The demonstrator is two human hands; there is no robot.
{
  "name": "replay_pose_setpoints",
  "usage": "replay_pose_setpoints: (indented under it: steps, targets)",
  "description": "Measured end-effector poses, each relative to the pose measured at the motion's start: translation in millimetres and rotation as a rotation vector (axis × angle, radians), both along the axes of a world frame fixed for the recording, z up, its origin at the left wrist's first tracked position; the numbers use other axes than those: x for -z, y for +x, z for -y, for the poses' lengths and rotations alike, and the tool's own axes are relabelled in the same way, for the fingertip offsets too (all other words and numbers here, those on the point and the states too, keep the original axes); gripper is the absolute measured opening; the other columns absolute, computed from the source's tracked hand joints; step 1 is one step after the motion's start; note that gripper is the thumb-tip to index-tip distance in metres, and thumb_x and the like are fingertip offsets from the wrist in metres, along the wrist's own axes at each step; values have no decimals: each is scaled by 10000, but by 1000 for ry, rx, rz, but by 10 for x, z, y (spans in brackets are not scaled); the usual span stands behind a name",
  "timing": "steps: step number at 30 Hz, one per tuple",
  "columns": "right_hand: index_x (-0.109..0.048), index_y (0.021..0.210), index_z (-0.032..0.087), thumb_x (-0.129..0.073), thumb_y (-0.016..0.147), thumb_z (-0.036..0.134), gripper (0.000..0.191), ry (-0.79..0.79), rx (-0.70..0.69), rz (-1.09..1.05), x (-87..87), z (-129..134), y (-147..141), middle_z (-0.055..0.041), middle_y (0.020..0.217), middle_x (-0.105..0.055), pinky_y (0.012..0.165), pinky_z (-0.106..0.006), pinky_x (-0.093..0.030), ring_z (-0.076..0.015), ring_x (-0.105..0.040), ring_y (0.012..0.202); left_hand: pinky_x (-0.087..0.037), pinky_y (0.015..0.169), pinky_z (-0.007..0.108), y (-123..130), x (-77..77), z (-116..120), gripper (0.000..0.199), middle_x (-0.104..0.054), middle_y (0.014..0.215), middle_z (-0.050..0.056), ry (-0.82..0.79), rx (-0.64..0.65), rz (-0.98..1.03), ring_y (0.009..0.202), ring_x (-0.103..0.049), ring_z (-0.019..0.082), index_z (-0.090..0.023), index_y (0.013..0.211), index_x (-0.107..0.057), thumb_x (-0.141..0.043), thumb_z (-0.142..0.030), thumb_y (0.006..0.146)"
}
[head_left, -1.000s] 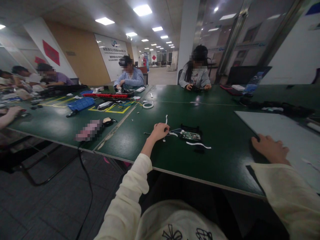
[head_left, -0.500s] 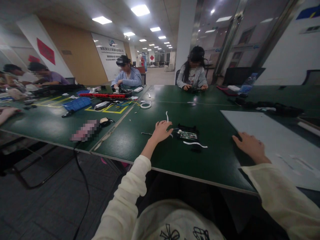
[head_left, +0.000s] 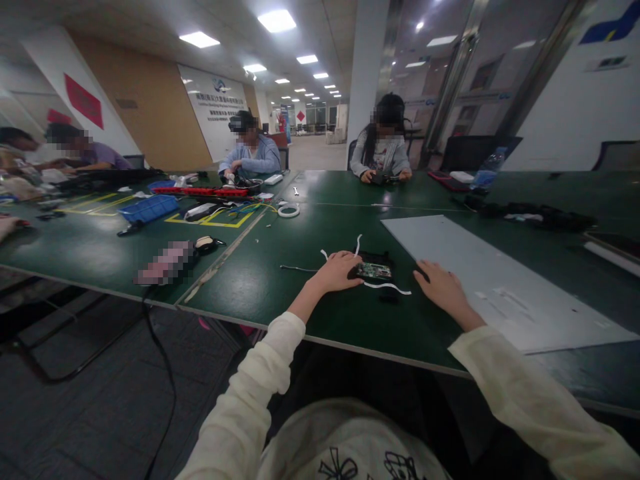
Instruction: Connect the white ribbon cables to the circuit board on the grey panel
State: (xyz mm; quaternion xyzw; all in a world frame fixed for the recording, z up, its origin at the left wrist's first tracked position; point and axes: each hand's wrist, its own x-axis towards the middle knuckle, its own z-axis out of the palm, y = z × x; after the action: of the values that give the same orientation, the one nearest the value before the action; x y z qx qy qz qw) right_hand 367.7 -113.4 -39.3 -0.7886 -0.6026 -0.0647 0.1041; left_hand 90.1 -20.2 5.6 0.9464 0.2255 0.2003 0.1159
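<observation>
On glossy tabletop [head_left: 250, 287], rectangular circuit board [head_left: 377, 270] beside wavy strip [head_left: 387, 287]

Left hand [head_left: 341, 272] hides the left end of the black casing [head_left: 375, 257]; whether it grips anything, I cannot resolve remotely. Pink object [head_left: 167, 263]: pixelated. Co-worker's hand [head_left: 11, 226]: cut by the left edge.

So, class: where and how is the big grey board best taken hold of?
Probably by its long left edge, coming from the left, fingertips pinching the rim. The grey board looks thin and lies flat on the green table, so its broad face offers little to grasp, while that edge is straight. The right hand is at that edge.
</observation>
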Motion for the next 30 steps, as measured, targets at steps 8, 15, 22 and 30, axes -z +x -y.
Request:
replay_pose_setpoints:
  steps: [8,15,22,30]
  targets:
    - [-456,1312,209,-221,888,225,485,6,-88,-62,-29,-43,-215,-35,1398,-404,1048,-473,-286,-227,-318,1308,-323,995,406,42,-26,-12,409,-536,1199,66,-35,-3,-22,1172,-434,244,-221,1148,-492,-588,-361,776]
    - [-481,1304,204,-275,856,159,496,10,-167,-71,-4,-101,-282,-21,1386,-421,1057,-430,-295,-220,-314,1311,-356,953,386,34,-1,-66,355,-567,1114,66,-4,11,-12,1073,-486,236,-203,1046,-536,-621,-370,745]
    - [-517,1273,173,-299,856,159,470,50,-195,-80,29,-116,-289,-44,1379,-429,1043,-422,-308,-225,-334,1300,-393,901,380,23,24,-81,374,-564,1073,65,22,19,-25,1037,-490,239,-203,1039,-516,-622,-407,743]
    - [-520,1272,168,-300,862,177,465,55,-212,-93,6,-111,-296,-53,1363,-445,1043,-424,-307,-222,-366,1282,-399,866,363,5,4,-75,370,-551,1050,58,-39,16,-30,1004,-482,232,-200,1008,-511,-646,-394,722]
